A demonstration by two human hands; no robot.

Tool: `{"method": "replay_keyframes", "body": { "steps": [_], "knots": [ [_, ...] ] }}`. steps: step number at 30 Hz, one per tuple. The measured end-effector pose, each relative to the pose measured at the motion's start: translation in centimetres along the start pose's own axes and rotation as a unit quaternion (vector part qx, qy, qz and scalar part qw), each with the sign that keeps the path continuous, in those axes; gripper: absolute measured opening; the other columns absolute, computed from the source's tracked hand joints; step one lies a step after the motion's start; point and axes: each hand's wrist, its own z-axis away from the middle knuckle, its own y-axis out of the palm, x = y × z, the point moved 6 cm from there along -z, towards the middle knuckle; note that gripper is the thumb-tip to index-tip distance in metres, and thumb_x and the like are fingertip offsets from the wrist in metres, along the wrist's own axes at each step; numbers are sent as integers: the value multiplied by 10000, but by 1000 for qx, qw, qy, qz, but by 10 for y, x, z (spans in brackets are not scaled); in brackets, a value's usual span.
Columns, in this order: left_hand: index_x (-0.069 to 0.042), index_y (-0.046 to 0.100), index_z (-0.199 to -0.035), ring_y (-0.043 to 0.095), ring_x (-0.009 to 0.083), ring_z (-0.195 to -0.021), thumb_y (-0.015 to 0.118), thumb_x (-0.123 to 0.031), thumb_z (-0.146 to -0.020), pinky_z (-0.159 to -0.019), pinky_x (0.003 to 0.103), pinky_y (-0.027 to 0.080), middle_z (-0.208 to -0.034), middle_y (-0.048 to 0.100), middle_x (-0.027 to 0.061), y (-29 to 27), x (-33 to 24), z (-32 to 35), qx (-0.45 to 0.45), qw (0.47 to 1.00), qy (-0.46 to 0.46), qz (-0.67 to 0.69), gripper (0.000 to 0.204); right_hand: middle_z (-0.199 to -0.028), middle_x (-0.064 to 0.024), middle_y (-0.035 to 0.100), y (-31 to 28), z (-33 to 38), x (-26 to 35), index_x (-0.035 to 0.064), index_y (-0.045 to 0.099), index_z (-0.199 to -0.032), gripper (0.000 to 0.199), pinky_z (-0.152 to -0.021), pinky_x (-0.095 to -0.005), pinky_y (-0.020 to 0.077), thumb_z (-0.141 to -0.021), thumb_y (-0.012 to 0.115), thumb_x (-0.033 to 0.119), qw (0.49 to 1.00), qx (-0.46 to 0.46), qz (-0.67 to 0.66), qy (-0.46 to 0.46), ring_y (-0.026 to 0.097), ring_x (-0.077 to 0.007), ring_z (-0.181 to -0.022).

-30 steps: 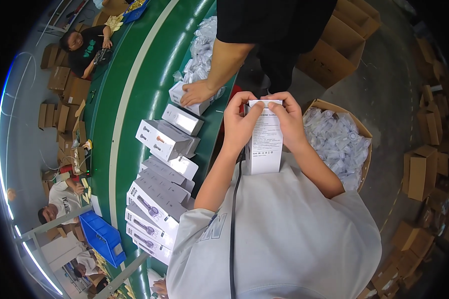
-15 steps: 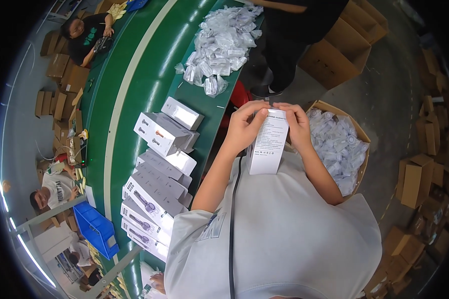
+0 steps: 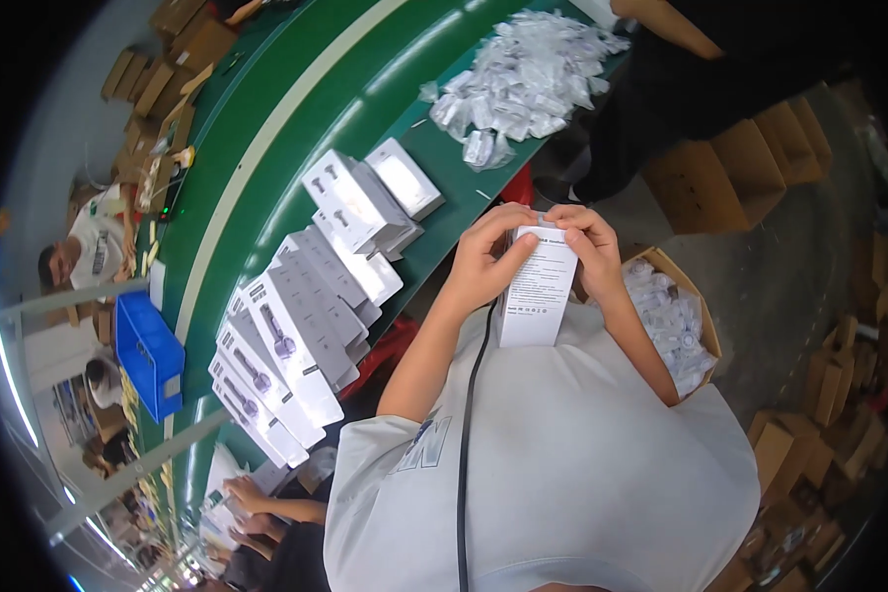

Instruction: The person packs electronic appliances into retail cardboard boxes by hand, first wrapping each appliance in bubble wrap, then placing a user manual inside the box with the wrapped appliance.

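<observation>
A tall white product box [image 3: 537, 296] with fine dark print stands against my front. My left hand [image 3: 491, 253] grips its far end from the left, thumb across the printed face. From the other side my right hand [image 3: 590, 247] holds the same end, its fingertips bent over the top edge. Whether the end flap is open or folded in is hard to make out under my fingers. On the green table to my left lie several similar white boxes [image 3: 284, 335], stacked and leaning on each other, some with a dark handheld device pictured on them.
Clear plastic bags with small parts form a pile [image 3: 523, 79] on the table's far end. A carton [image 3: 705, 321] of similar bags stands by my right arm. A blue bin [image 3: 148, 355] sits farther left. Another person's hand [image 3: 247, 493] works at lower left; cartons [image 3: 710, 183] stand far right.
My view has turned, so the table and piles appear shifted. Both hands stay at the box's far end; my right fingers have moved inward over its top edge.
</observation>
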Motion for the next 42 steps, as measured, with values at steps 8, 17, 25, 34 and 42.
{"method": "replay_keyframes", "body": {
  "steps": [8, 17, 25, 34, 42],
  "knots": [
    [0, 522, -1153, 528, 184, -1060, 556, -50, -876, -857, 289, 464, -1177, 524, 120, -45, 21, 32, -220, 974, -46, 41, 284, -1179, -148, 524, 50, -22, -23, 57, 282, -1371, 644, -932, -337, 407, -813, 603, 83, 985, 109, 26, 131, 521, -216, -1075],
    [-4, 543, -1151, 503, 192, -1096, 560, -50, -865, -884, 291, 430, -1282, 450, 125, -90, 0, 110, -389, 897, -94, -188, 290, -1173, -159, 515, 54, -46, -108, 57, 233, -1384, 754, -896, -324, 430, -770, 658, 157, 906, 113, 59, 405, 532, -226, -1066],
    [-9, 597, -951, 520, 270, -1025, 581, -24, -812, -899, 345, 399, -1121, 529, 153, -129, -71, 189, -542, 725, -81, -418, 140, -1164, -224, 515, 18, -112, -166, 38, 246, -1364, 868, -901, -376, 430, -677, 726, 263, 887, 64, 407, 208, 530, -301, -1080],
    [-56, 593, -1023, 379, 376, -1152, 630, -156, -786, -970, 450, 311, -1208, 446, 197, -165, -80, 225, -536, 596, -224, -554, 260, -1201, -287, 477, 18, -113, -181, 30, 287, -1341, 905, -934, -413, 408, -625, 754, 328, 831, 60, 526, 170, 497, -393, -1106],
    [-77, 568, -1086, 348, 389, -1171, 676, -251, -748, -976, 491, 285, -1235, 405, 225, -180, -67, 232, -492, 619, -267, -550, 395, -1226, -289, 426, 37, -110, -194, 52, 248, -1369, 915, -940, -438, 398, -650, 739, 336, 805, 122, 573, 89, 491, -417, -1084]
  ]
}}
